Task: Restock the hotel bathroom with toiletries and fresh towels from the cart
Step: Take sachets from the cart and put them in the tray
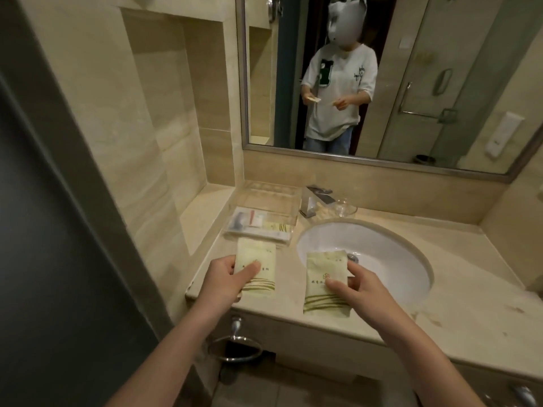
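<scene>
The person is standing at the beige stone worktop with both arms stretched forward. The left hand is gripping a pale yellow-green flat sachet with olive wavy stripes, thumb pressing across its face and fingers tucked behind, holding it above the worktop's front left corner. The right hand is pinching a second matching striped sachet by its right edge, thumb on the printed front, holding it over the near rim of the white oval sink basin. The two sachets are hanging side by side, well apart, both roughly upright with the stripes at the bottom.

Just behind the left sachet, a clear acrylic amenities tray is sitting on the worktop, holding several small packets, one with the same stripes. A square chrome faucet is standing behind the basin, with a small clear glass dish just beside it. A chrome towel ring is hanging below the worktop's front edge. The framed wall mirror is reflecting the person holding both sachets.
</scene>
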Available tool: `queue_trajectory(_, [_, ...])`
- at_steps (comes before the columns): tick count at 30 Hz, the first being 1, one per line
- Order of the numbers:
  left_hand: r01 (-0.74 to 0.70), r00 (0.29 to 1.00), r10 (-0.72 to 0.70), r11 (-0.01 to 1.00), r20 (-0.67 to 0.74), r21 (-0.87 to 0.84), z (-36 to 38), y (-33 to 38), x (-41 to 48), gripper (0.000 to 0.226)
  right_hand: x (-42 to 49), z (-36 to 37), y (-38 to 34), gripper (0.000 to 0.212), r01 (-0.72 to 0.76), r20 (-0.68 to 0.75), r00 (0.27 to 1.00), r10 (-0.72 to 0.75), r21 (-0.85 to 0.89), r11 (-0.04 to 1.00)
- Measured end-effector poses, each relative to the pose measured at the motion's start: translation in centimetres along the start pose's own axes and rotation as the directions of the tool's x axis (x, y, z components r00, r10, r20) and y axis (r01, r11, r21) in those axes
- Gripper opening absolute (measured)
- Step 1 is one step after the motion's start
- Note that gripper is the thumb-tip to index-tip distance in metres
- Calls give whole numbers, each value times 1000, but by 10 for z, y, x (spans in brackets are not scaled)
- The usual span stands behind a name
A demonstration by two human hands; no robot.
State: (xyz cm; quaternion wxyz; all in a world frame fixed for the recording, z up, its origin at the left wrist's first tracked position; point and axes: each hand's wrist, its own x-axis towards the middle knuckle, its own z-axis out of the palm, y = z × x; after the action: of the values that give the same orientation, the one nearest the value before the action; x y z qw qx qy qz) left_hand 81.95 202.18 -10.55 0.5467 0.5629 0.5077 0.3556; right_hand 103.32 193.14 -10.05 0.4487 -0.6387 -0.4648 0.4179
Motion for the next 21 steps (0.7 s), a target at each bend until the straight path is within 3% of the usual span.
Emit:
queue_trajectory(5, [70,997,-70,995,-13,73,2,-8,92,15,70,2,7,28,-70,-20,997,70,-11,997])
queue_trajectory(10, [128,992,-128,986,-2,104,10,-20,164,16,141,-3,23,15,-116,-22,993,116,-39,992])
queue_trajectory(15, [205,978,-209,966,7,157,28,-36,224,21,216,-15,44,19,-132,-3,991,132,-30,991])
queue_trajectory(21, [266,962,-272,912,-25,311,48,-52,293,26,300,-34,71,20,-178,37,983,180,-70,982])
